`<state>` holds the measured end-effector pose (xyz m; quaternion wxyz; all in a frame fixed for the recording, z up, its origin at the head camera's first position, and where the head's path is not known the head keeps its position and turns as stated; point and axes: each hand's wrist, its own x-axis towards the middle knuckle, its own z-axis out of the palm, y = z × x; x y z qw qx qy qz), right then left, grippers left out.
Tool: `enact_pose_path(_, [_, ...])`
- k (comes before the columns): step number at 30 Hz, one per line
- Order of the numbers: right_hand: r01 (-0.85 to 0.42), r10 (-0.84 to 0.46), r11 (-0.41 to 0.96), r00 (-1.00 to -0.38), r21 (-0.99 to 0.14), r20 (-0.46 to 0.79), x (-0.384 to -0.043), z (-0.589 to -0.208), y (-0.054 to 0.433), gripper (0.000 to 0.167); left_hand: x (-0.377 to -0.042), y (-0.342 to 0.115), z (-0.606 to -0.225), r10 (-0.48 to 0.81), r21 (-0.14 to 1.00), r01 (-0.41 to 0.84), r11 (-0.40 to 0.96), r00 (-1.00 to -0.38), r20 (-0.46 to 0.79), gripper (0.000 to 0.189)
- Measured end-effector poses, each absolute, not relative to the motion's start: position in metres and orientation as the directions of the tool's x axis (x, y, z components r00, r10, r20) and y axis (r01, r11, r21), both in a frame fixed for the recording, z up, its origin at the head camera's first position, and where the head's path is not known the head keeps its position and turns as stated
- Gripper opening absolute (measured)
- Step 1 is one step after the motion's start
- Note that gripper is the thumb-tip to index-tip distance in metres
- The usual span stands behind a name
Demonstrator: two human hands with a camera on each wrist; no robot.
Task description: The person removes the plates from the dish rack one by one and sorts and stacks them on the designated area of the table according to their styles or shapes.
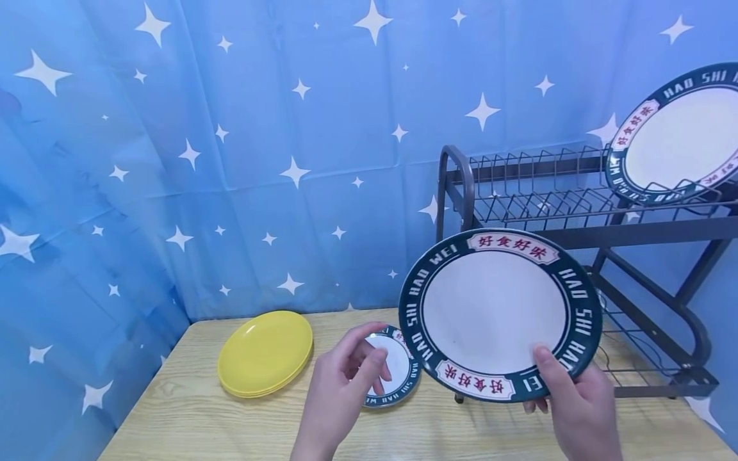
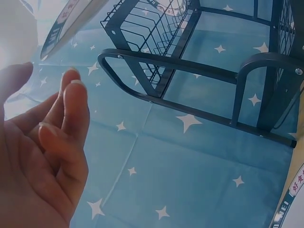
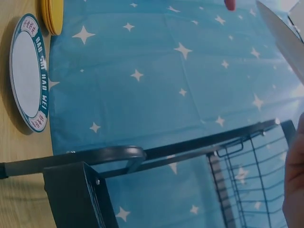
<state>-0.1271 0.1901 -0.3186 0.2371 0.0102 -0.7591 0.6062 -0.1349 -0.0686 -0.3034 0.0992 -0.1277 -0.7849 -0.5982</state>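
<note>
My right hand (image 1: 582, 406) grips the lower right rim of a white plate (image 1: 496, 314) with a dark green lettered border, thumb on its face. The plate is held up, tilted toward the head camera, in front of the rack. To its left my left hand (image 1: 348, 381) is raised with fingers loosely bent and nothing in them; the left wrist view shows the same hand (image 2: 52, 142) beneath the plate's edge (image 2: 66, 28). Behind the left hand, a matching plate (image 1: 398, 368) lies on the table, partly hidden. In the right wrist view only part of the right hand (image 3: 294, 180) shows.
A black two-tier dish rack (image 1: 530, 237) stands at the right, with another green-rimmed plate (image 1: 683, 137) upright in its top tier. Several stacked yellow plates (image 1: 265, 352) sit at the left of the wooden table (image 1: 190, 410). A blue star-patterned curtain (image 1: 259, 128) hangs behind.
</note>
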Motion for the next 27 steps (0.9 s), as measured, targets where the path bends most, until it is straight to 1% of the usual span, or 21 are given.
enact_pose_path(2, [-0.294,0.256,0.335,-0.886,-0.895,0.387,-0.127,-0.32,0.188,0.017,-0.134,-0.068,-0.303,0.084,0.913,0.324,0.248,-0.946,0.313,0.029])
enact_pose_path(4, [-0.289,0.24,0.367,-0.889,-0.884,0.39,-0.127,-0.322,0.186,0.016,-0.134,-0.068,-0.303,0.086,0.912,0.327,0.247,-0.945,0.316,0.029])
enact_pose_path(12, [-0.243,0.163,0.355,-0.935,-0.903,0.316,-0.128,-0.325,0.176,0.025,-0.134,-0.068,-0.303,0.083,0.911,0.325,0.255,-0.946,0.315,0.025])
enact_pose_path(18, [-0.188,0.134,0.357,-0.959,-0.915,0.25,-0.127,-0.325,0.172,0.03,-0.135,-0.069,-0.305,0.079,0.911,0.326,0.252,-0.945,0.316,0.023])
enact_pose_path(23, [-0.23,0.094,0.335,-0.957,-0.914,0.275,-0.128,-0.326,0.17,0.027,-0.136,-0.069,-0.305,0.069,0.916,0.307,0.257,-0.952,0.3,0.026])
enact_pose_path(27, [-0.254,0.085,0.328,-0.951,-0.91,0.296,-0.129,-0.327,0.169,0.024,-0.138,-0.07,-0.307,0.067,0.923,0.285,0.258,-0.958,0.277,0.029])
